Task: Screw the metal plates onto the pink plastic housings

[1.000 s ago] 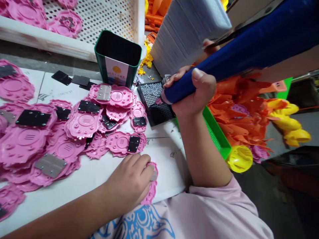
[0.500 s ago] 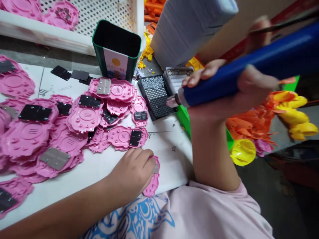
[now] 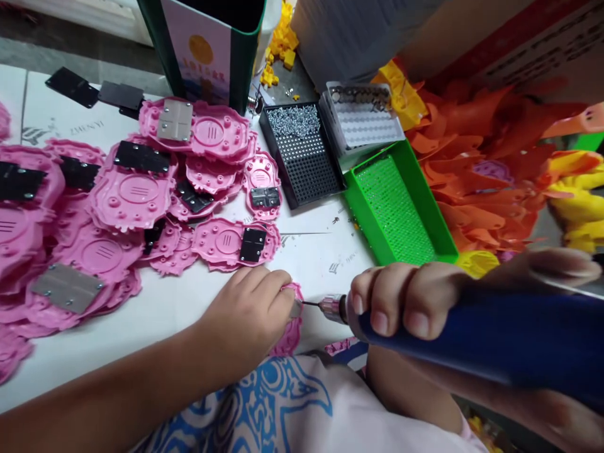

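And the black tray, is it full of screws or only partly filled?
The black tray is partly filled: screws heap at its far end; bare perforated floor shows at the near end.

Seeing mostly plastic, tbh. Just under the left grip (image 3: pixel 255 308), got a shiny molded pink shell (image 3: pixel 289 340), plus a duller grey, metal-looking plate (image 3: pixel 296 309). In the right grip (image 3: pixel 415 294), smooth blue casing on the driver (image 3: pixel 500 340), kinda satin, with a ridged silvery metal chuck (image 3: pixel 333 307) out front. Left of the left grip, loads more glossy plastic shells (image 3: pixel 136 189), partly with slick black plates (image 3: pixel 142 156), partly with brushed-looking metal. Beyond the right grip, bright glossy green plastic on the tray (image 3: pixel 427 214), then a satin black perforated plastic box (image 3: pixel 314 170) with shiny metal screws (image 3: pixel 297 119). Below both grips, matt shirt cloth (image 3: pixel 349 409). Between them, smooth white worktop (image 3: pixel 311 261), can't pin down the material.
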A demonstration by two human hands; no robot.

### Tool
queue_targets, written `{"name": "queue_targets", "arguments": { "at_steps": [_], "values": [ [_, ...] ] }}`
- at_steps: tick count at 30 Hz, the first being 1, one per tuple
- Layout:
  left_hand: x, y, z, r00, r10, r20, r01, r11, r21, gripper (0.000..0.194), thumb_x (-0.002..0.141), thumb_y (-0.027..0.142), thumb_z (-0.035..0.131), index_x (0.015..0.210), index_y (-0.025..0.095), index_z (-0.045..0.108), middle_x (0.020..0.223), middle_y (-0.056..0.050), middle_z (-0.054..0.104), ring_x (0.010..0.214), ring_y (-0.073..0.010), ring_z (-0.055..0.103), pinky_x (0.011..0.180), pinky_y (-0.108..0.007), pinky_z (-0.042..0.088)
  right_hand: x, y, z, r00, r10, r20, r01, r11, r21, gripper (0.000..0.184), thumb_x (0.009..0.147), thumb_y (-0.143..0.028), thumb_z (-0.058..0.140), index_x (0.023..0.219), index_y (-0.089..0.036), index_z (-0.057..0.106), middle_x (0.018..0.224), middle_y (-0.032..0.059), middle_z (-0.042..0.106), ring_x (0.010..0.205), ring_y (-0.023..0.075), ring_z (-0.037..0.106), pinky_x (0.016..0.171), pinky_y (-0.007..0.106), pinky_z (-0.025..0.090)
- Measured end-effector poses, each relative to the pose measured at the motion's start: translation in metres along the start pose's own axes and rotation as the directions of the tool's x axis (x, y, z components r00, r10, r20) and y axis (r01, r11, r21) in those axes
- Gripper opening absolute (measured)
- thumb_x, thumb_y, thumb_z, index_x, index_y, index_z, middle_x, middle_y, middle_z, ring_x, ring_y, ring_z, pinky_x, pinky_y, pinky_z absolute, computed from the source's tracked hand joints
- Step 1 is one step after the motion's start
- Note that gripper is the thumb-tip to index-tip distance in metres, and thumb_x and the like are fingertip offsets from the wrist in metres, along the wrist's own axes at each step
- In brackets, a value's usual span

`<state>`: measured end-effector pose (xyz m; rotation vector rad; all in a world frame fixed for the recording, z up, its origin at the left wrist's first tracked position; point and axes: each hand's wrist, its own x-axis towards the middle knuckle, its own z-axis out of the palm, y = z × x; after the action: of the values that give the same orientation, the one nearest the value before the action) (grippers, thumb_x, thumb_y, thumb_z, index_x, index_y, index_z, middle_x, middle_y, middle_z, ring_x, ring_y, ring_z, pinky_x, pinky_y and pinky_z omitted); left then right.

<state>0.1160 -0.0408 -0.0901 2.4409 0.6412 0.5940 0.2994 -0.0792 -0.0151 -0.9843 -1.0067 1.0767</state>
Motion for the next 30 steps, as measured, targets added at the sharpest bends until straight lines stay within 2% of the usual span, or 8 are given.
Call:
{"name": "queue_targets", "arguments": {
  "at_steps": [4, 6, 9, 14, 19, 24, 27, 30],
  "values": [
    [0.001, 0.001, -0.001, 1.0, -0.005, 0.011, 0.005, 1.0, 0.002, 0.019, 0.082, 0.008, 0.049, 0.095, 0.009, 0.063, 0.096, -0.011, 0.064, 0.08, -0.0239, 0.055, 0.069, -0.039, 0.047, -0.007, -0.01, 0.003, 0.985, 0.16, -0.061, -0.163, 0.986, -0.042, 0.042, 0.08, -0.033, 0.07, 0.119, -0.039, 0.056, 0.073, -0.0026, 0.063, 0.063, 0.0192, 0.063, 0.062, 0.042, 0.055],
    [0.001, 0.001, -0.001, 1.0, -0.007, 0.015, 0.007, 1.0, 0.001, 0.019, 0.082, 0.008, 0.049, 0.095, 0.009, 0.063, 0.096, -0.011, 0.064, 0.081, -0.0241, 0.055, 0.069, -0.039, 0.047, -0.008, -0.012, 0.005, 0.99, 0.124, -0.06, -0.126, 0.991, -0.038, 0.042, 0.079, -0.034, 0.071, 0.118, -0.041, 0.056, 0.07, -0.0036, 0.061, 0.06, 0.018, 0.061, 0.062, 0.04, 0.054],
    [0.0, 0.001, -0.001, 1.0, -0.011, 0.025, 0.011, 1.0, 0.0, 0.02, 0.082, 0.008, 0.049, 0.096, 0.009, 0.064, 0.097, -0.011, 0.063, 0.081, -0.024, 0.055, 0.07, -0.039, 0.047, -0.008, -0.006, 0.008, 0.986, 0.138, -0.093, -0.143, 0.988, -0.053, 0.04, 0.08, -0.038, 0.069, 0.118, -0.04, 0.056, 0.071, -0.0026, 0.061, 0.061, 0.019, 0.061, 0.063, 0.042, 0.054],
    [0.001, 0.002, 0.0, 1.0, -0.015, 0.016, 0.015, 1.0, 0.011, 0.019, 0.084, 0.01, 0.047, 0.095, 0.01, 0.063, 0.097, -0.011, 0.063, 0.081, -0.0238, 0.054, 0.071, -0.039, 0.046, -0.004, 0.014, 0.006, 0.99, -0.098, -0.102, 0.095, 0.995, -0.037, 0.04, 0.081, -0.048, 0.066, 0.117, -0.035, 0.057, 0.062, -0.0038, 0.058, 0.047, 0.016, 0.054, 0.049, 0.037, 0.052],
    [0.001, 0.003, -0.001, 1.0, -0.021, 0.022, 0.021, 1.0, 0.024, 0.018, 0.086, 0.01, 0.047, 0.095, 0.012, 0.062, 0.097, -0.011, 0.063, 0.082, -0.0226, 0.054, 0.072, -0.038, 0.046, 0.0, 0.016, 0.001, 0.996, -0.075, -0.046, 0.07, 0.993, -0.096, 0.039, 0.078, -0.048, 0.069, 0.115, -0.04, 0.058, 0.059, -0.0041, 0.058, 0.045, 0.0165, 0.054, 0.045, 0.035, 0.05],
    [0.0, 0.002, 0.003, 0.999, -0.046, 0.005, 0.046, 0.999, 0.012, 0.019, 0.086, 0.01, 0.046, 0.094, 0.012, 0.062, 0.097, -0.01, 0.063, 0.082, -0.0234, 0.053, 0.071, -0.038, 0.044, -0.003, 0.016, 0.0, 0.995, -0.078, -0.055, 0.073, 0.994, -0.087, 0.039, 0.079, -0.048, 0.068, 0.116, -0.039, 0.058, 0.061, -0.0041, 0.058, 0.046, 0.0168, 0.056, 0.046, 0.035, 0.051],
    [0.0, 0.003, 0.004, 0.998, -0.064, 0.016, 0.064, 0.998, 0.012, 0.018, 0.085, 0.01, 0.047, 0.094, 0.013, 0.062, 0.097, -0.01, 0.062, 0.082, -0.0238, 0.053, 0.071, -0.038, 0.043, -0.005, 0.018, -0.002, 0.992, -0.127, 0.001, 0.127, 0.99, -0.062, 0.044, 0.078, -0.044, 0.071, 0.12, -0.037, 0.056, 0.067, -0.0032, 0.063, 0.05, 0.0174, 0.059, 0.048, 0.036, 0.053],
    [0.0, 0.004, 0.002, 0.997, -0.066, 0.03, 0.066, 0.998, 0.013, 0.016, 0.087, 0.013, 0.047, 0.093, 0.013, 0.062, 0.096, -0.01, 0.063, 0.082, -0.0237, 0.054, 0.07, -0.038, 0.043, -0.003, 0.013, -0.003, 0.981, -0.088, 0.172, 0.101, 0.993, -0.064, 0.044, 0.079, -0.038, 0.072, 0.121, -0.04, 0.058, 0.071, -0.0022, 0.067, 0.056, 0.019, 0.063, 0.054, 0.036, 0.055]
  ]
}}
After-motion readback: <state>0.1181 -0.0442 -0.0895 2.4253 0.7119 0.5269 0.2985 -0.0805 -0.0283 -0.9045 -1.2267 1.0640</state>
